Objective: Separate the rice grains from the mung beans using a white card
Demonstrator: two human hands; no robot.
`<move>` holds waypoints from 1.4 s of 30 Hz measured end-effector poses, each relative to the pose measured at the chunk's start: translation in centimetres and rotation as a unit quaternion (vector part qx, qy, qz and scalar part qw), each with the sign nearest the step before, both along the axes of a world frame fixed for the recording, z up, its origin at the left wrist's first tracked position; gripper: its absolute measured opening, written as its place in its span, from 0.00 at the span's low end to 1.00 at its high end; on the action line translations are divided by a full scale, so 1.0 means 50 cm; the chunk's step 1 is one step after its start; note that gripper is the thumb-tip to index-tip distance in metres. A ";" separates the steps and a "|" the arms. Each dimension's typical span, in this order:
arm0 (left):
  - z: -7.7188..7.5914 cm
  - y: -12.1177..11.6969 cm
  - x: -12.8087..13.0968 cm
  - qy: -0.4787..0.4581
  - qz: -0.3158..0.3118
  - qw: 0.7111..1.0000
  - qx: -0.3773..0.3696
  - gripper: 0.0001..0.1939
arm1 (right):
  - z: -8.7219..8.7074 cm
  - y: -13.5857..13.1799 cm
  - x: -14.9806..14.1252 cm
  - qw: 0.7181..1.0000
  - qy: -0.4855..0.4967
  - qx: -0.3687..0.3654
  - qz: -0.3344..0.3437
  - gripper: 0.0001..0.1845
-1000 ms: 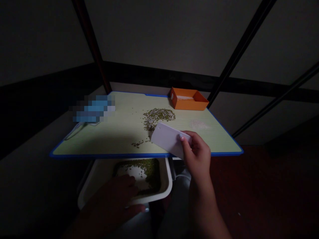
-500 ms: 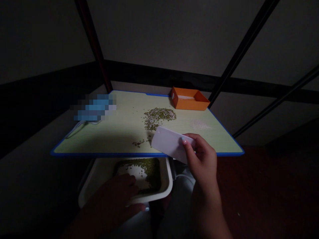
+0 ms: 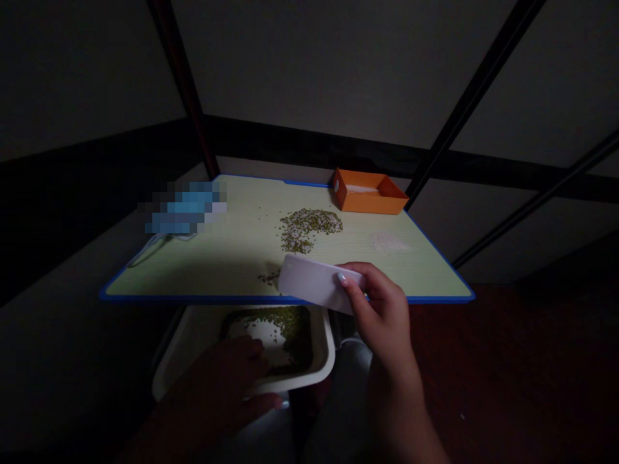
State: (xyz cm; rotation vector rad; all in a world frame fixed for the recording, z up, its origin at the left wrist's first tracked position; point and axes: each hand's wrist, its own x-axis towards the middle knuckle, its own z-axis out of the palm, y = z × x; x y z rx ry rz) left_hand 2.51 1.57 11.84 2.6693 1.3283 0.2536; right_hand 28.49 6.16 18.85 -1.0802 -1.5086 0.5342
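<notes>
My right hand (image 3: 380, 306) pinches a flat white card (image 3: 312, 281), thumb on its near face. The card stands tilted at the near edge of the table top (image 3: 217, 258), beside a few small green beans (image 3: 268, 278). Farther back lies a larger patch of green beans mixed with whitish grains (image 3: 309, 229). Below the edge, my left hand (image 3: 227, 374) grips the near rim of a white plastic basin (image 3: 325, 361), fingers inside and thumb outside. Green beans (image 3: 294, 328) cover part of the basin's bottom, mostly along its far and right sides.
At the back right of the table stands an open orange box (image 3: 372, 203) with something whitish inside. A thin scatter of white grains (image 3: 388, 241) lies in front of it. A blurred-out blue thing (image 3: 186, 209) with a white cable is at the left edge. Walls rise behind.
My right hand has moved the card left and slightly toward me, close to the few beans near the edge. The left hand and basin stay in place.
</notes>
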 end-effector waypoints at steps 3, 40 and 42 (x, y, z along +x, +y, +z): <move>-0.005 0.002 -0.002 0.001 0.004 1.000 0.005 0.15 | 0.003 -0.004 0.004 1.000 -0.001 0.008 0.012 0.06; 0.022 0.003 0.007 0.028 -0.012 0.999 0.012 0.14 | -0.013 0.005 -0.021 0.991 -0.005 0.026 -0.132 0.08; 0.029 0.001 0.009 0.031 -0.009 0.999 0.009 0.14 | -0.013 0.005 -0.024 0.991 -0.013 0.023 -0.131 0.08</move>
